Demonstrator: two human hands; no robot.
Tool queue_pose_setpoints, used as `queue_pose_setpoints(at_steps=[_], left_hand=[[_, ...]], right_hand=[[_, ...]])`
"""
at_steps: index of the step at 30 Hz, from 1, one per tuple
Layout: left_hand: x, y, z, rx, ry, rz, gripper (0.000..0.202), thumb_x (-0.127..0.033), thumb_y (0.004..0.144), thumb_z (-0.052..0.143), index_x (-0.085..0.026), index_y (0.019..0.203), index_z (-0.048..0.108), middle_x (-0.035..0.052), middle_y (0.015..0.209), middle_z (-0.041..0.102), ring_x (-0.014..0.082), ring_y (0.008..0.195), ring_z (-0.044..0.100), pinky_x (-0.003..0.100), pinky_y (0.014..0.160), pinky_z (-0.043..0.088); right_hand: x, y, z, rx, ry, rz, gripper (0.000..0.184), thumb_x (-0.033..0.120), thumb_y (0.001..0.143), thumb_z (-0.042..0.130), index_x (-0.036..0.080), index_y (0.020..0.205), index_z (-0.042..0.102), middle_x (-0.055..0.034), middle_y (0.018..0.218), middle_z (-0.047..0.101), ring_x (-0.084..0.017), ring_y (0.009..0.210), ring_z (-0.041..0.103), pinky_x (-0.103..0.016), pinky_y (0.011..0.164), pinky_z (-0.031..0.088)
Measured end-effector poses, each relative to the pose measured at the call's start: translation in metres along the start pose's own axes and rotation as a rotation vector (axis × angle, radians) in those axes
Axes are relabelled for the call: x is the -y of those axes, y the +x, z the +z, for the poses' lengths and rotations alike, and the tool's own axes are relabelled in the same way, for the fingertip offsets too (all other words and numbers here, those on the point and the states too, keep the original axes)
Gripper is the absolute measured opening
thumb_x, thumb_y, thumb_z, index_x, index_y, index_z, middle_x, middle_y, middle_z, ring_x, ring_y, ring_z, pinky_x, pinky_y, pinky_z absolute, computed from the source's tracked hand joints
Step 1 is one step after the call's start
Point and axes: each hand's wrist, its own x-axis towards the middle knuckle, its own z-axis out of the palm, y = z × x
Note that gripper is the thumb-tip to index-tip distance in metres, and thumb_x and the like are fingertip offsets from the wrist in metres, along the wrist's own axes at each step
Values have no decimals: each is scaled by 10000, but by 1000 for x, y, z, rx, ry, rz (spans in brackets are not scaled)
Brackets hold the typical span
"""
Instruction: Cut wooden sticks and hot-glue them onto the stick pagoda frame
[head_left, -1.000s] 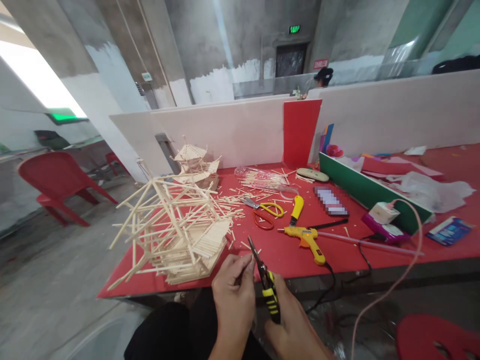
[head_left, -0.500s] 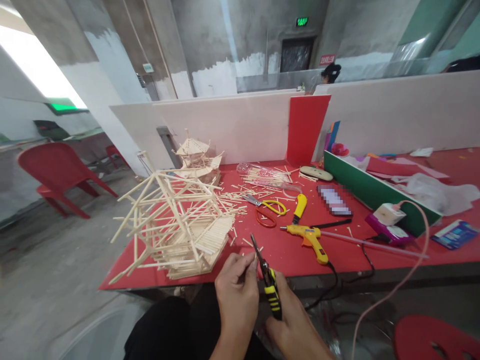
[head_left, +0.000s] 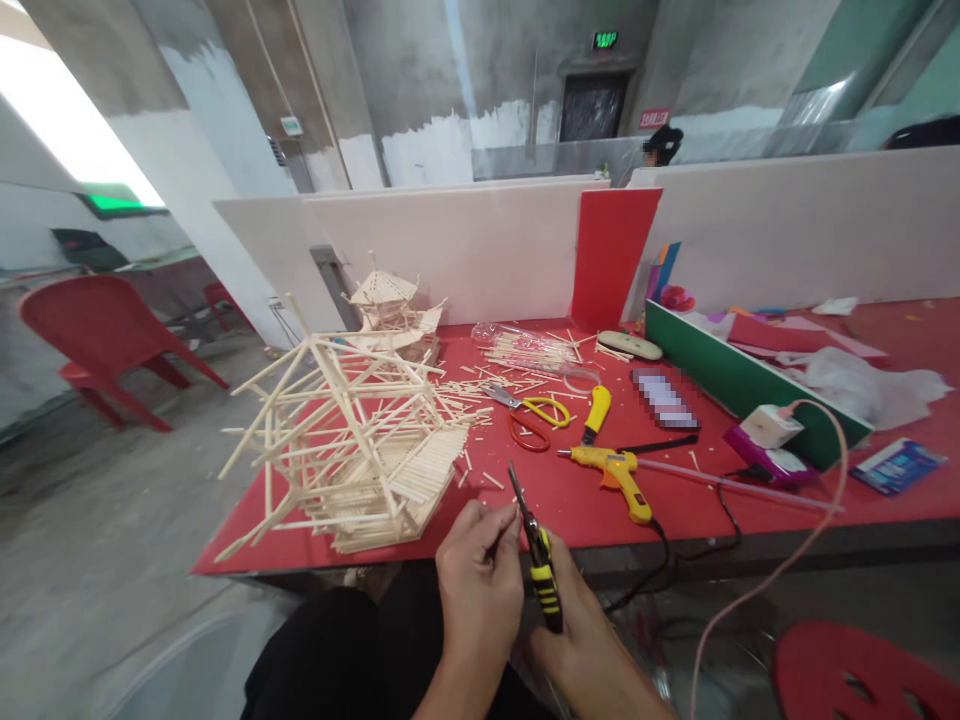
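My right hand (head_left: 581,625) is wrapped round the black-and-yellow handles of a pair of long-nosed pliers (head_left: 543,575), whose dark jaws point up and away from me. Beside the jaws, my left hand (head_left: 480,570) is closed in a pinch; what its fingertips hold is too small and hidden to make out. Both hands are over the table's front edge. To their left stands a pavilion-like frame of thin wooden sticks (head_left: 349,440), with a slatted floor and an open upper part. Loose sticks (head_left: 491,480) lie just beyond my hands.
On the red table (head_left: 510,550) lie scissors (head_left: 544,410), a yellow-handled knife (head_left: 598,410), a yellow glue gun (head_left: 611,465) with its cord, and a phone (head_left: 664,398). A second stick model (head_left: 386,310) and bagged sticks (head_left: 525,350) are behind. A green board (head_left: 750,390) stands right.
Both hands stay close together near the table edge, with the pliers still in my right hand. The jaws have shifted slightly to the right. The view has turned a little.
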Motion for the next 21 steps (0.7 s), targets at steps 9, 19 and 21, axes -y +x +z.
queue_pose_setpoints(at_steps=[9,19,21], left_hand=[[7,0,7,-78,-125,-190,150,-288,773,667,-174,813,755,18,663,585,132,592,551,231,551,437],[2,3,-14,-181,-600,-686,362,-310,540,849,-124,820,716,67,714,699,127,551,615,177,414,386],[1,4,-18,-184,-631,-706,360,-291,523,861,-119,807,722,47,659,679,114,533,596,174,413,393]], right_hand=[[2,10,-6,5,39,106,587,125,681,488,201,1264,481,-43,1046,655,-185,893,629,-284,793,511],[-3,66,-29,-214,-893,-18,546,328,727,647,151,1240,585,-171,1058,603,-340,1030,547,-449,851,424],[6,64,-24,-252,-729,-178,379,347,822,583,226,1178,629,-120,1079,612,-292,1042,543,-440,889,412]])
